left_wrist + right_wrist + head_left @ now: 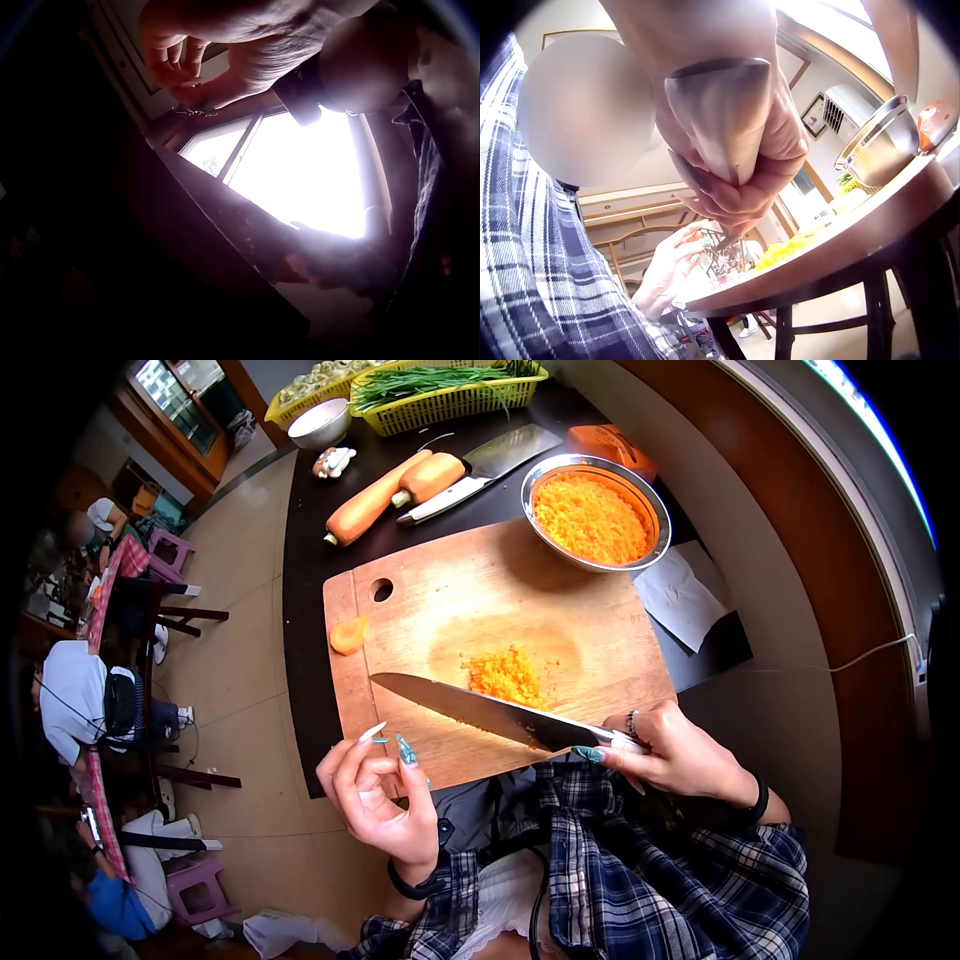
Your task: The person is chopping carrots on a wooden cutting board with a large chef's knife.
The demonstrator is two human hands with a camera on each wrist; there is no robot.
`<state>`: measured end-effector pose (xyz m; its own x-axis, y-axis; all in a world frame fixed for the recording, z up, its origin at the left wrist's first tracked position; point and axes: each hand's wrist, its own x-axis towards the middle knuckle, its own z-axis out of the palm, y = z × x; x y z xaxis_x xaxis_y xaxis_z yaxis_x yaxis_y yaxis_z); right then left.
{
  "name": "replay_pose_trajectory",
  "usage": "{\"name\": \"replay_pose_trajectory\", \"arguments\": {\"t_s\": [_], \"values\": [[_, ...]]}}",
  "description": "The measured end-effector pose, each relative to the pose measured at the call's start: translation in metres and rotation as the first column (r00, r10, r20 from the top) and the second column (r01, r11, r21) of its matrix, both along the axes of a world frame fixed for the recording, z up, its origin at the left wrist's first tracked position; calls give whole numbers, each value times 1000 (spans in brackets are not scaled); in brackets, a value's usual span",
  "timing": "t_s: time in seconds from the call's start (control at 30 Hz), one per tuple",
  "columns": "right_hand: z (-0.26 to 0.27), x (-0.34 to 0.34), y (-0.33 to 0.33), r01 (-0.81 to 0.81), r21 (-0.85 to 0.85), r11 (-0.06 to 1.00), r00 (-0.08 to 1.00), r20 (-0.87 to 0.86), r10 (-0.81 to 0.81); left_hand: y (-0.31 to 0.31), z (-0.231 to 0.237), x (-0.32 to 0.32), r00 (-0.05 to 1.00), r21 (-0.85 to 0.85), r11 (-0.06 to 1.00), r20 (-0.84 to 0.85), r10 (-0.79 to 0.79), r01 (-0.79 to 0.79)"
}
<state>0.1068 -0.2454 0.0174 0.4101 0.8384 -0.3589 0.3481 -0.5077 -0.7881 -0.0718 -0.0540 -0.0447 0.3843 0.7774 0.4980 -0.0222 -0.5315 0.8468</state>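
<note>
In the head view my right hand point(685, 752) grips the handle of a large knife point(480, 710), whose blade lies over the front of the wooden cutting board point(420, 615), tip toward the left. Behind the blade is a small heap of chopped carrot point(507, 676). My left hand point(385, 800) is raised off the board's front left edge, fingers loosely bent and holding nothing. The right wrist view shows my right hand point(735, 165) wrapped round the handle. The left wrist view is dark, with my left hand point(217, 52) at the top. A carrot slice point(348, 635) lies at the board's left.
A metal bowl point(660, 550) of chopped carrot stands at the board's back right corner. Behind the board lie a whole carrot point(370, 505), a carrot piece point(432, 477) and a cleaver point(512, 452). Farther back are a white bowl point(320, 425) and yellow baskets point(440, 420). Several people sit at left.
</note>
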Motion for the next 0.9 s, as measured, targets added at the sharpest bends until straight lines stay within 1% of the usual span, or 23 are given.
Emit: {"name": "replay_pose_trajectory", "arguments": {"t_s": [0.07, 0.1, 0.17, 0.2, 0.27, 0.3, 0.33, 0.37, 0.43, 0.6, 0.63, 0.67, 0.7, 0.73, 0.77, 0.8, 0.83, 0.87, 0.9], "values": [[-1, 4, 4, -58, -8, 998, 998, 24, 58, 1, -1, 0, 1000, 82, 997, 8, -7, 6], [1, 6, 5, -60, -8, 998, 998, 22, 60, 1, -3, 0, 1000, 82, 997, 7, -5, 4], [7, 8, 8, -29, -73, 997, 995, 90, 36, 3, -6, -2, 998, 169, 985, -55, -16, 25], [8, 11, 10, -33, -73, 997, 995, 90, 40, 3, -5, -2, 998, 169, 985, -55, -12, 21], [11, 15, 12, 13, -103, 995, 994, 107, -2, 2, -2, -1, 998, 172, 985, -67, -13, 25], [9, 16, 12, 14, -65, 998, 992, 122, -6, 2, -3, -1, 998, 172, 985, -66, -12, 23], [11, 16, 13, 14, -66, 998, 992, 123, -6, 2, -4, -2, 998, 145, 989, -55, -17, 25], [13, 15, 13, -5, -72, 997, 989, 148, 16, 2, -5, -2, 999, 117, 993, -45, -21, 26], [14, 13, 14, -27, -79, 997, 984, 172, 40, 2, -2, -2, 998, 116, 993, -48, -28, 33], [10, 1, 13, -58, -15, 998, 978, 199, 60, -2, 1, -2, 997, 91, 994, -45, -55, 59], [8, -1, 13, -66, -19, 998, 968, 242, 69, -4, 1, -2, 995, 70, 993, -24, -94, 96], [7, -3, 14, -65, -17, 998, 968, 243, 68, -5, 1, -2, 991, 51, 990, -2, -133, 132], [7, -4, 15, -24, 32, 999, 974, 224, 17, -5, 4, -2, 987, 74, 985, -48, -152, 155], [8, -6, 16, 17, 80, 997, 979, 202, -33, -6, 6, -4, 987, 76, 985, -47, -152, 156], [8, -9, 17, 17, 81, 997, 979, 203, -33, -8, 8, -6, 965, 16, 969, -90, -244, 247], [9, -12, 18, 61, 56, 997, 986, 151, -68, -10, 10, -8, 933, -48, 942, -128, -335, 332], [10, -15, 18, 101, 30, 994, 989, 101, -104, -13, 13, -8, 925, -169, 920, -82, -372, 354], [8, -20, 20, 132, 65, 989, 991, -43, -129, -16, 19, -10, 861, -312, 826, -45, -506, 469], [3, -29, 21, 200, 130, 971, 964, -205, -171, -18, 23, -11, 816, -413, 745, -8, -578, 524]]}}
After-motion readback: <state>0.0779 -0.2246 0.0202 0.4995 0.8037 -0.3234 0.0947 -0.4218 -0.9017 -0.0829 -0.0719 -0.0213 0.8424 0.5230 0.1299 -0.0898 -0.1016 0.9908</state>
